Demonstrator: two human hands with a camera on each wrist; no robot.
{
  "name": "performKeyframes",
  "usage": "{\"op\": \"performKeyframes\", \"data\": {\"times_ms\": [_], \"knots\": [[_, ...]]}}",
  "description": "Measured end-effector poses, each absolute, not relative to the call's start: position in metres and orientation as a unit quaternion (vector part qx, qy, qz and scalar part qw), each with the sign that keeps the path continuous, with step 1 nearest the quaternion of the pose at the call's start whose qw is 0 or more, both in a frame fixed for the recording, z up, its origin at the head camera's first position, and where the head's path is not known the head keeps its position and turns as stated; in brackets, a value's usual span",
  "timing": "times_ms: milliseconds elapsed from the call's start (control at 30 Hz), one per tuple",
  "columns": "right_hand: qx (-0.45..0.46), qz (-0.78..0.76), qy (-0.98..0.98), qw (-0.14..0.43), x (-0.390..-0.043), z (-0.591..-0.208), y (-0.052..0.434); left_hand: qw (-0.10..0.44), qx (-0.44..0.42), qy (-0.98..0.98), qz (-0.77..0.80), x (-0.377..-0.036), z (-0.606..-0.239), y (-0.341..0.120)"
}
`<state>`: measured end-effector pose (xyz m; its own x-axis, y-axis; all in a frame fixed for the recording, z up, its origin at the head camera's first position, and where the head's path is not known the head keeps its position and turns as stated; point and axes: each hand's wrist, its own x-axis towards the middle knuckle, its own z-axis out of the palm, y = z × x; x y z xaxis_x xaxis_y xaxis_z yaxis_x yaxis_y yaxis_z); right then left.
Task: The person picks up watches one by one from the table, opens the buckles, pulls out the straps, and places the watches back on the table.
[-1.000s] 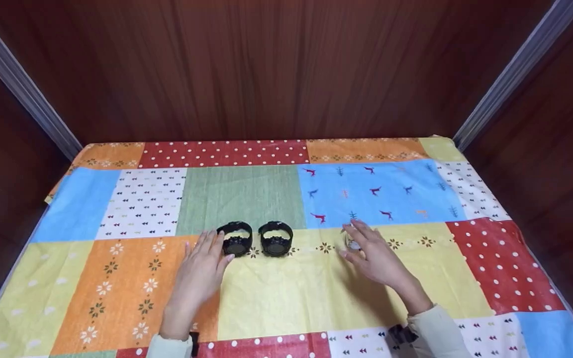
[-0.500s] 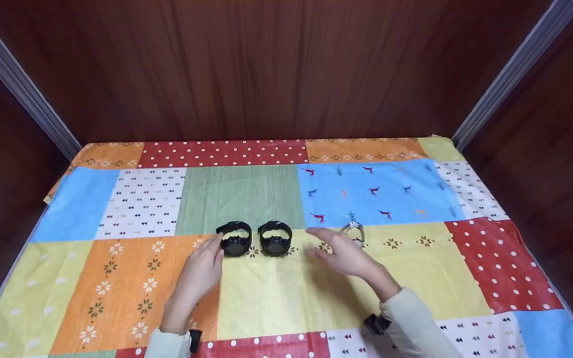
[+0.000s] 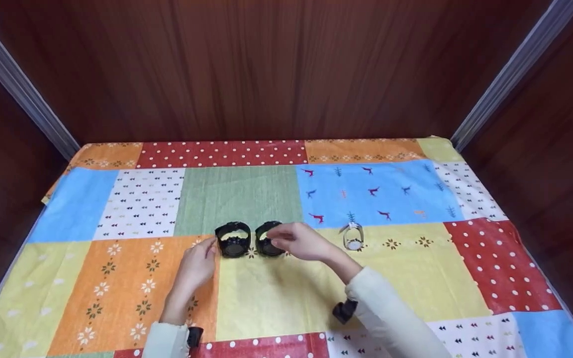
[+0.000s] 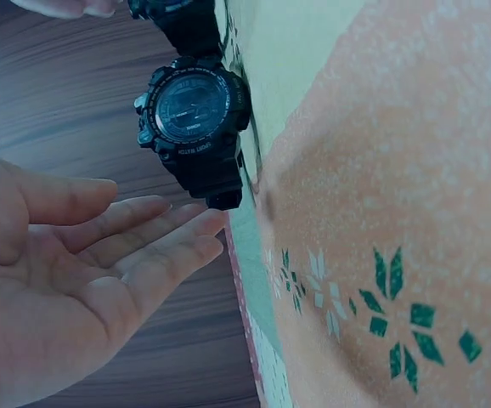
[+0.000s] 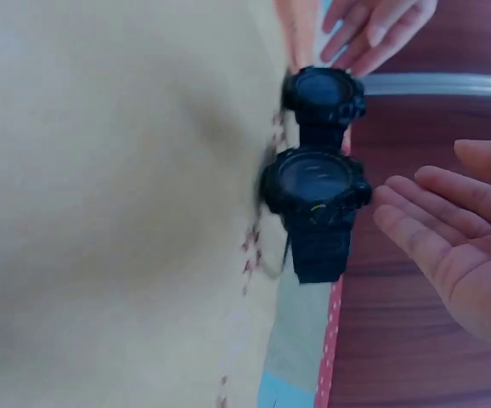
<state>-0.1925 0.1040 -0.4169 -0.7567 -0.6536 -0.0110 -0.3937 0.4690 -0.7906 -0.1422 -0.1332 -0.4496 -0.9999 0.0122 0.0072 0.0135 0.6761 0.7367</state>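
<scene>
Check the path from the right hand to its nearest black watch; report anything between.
Nothing visible stands between the right hand and that black watch; the right wrist view shows the fingers right beside it. The white-faced watch lies on the hand's other side.

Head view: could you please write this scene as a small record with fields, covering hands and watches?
Left hand: beside the left black watch, fingers extended; contact unclear
Right hand: at the right black watch, hiding part of it from the head camera; contact unclear
Pale-dial watch: right of the other two, apart from both hands
Surface: patchwork cloth
</scene>
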Motion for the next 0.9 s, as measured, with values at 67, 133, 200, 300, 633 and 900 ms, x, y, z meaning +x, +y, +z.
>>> {"op": "performKeyframes", "data": {"times_ms": [67, 133, 200, 300, 633, 900], "knots": [[-0.304, -0.416, 0.841, 0.165, -0.195, -0.414, 0.098, 0.002, -0.008, -0.916, -0.402, -0.143, -0.45, -0.134], [-0.298, -0.414, 0.843, 0.172, -0.196, -0.411, 0.093, 0.001, -0.01, -0.916, -0.4, -0.144, -0.45, -0.134], [-0.291, -0.411, 0.845, 0.182, -0.198, -0.41, 0.088, -0.004, -0.007, -0.916, -0.401, -0.145, -0.449, -0.134], [-0.277, -0.411, 0.846, 0.197, -0.201, -0.411, 0.082, -0.008, -0.001, -0.916, -0.402, -0.147, -0.449, -0.133], [-0.152, -0.542, 0.782, 0.267, -0.206, -0.422, 0.061, -0.037, 0.025, -0.899, -0.435, -0.154, -0.451, -0.133], [-0.12, -0.557, 0.778, 0.264, -0.21, -0.435, 0.053, -0.052, 0.035, -0.892, -0.448, -0.158, -0.454, -0.135]]}}
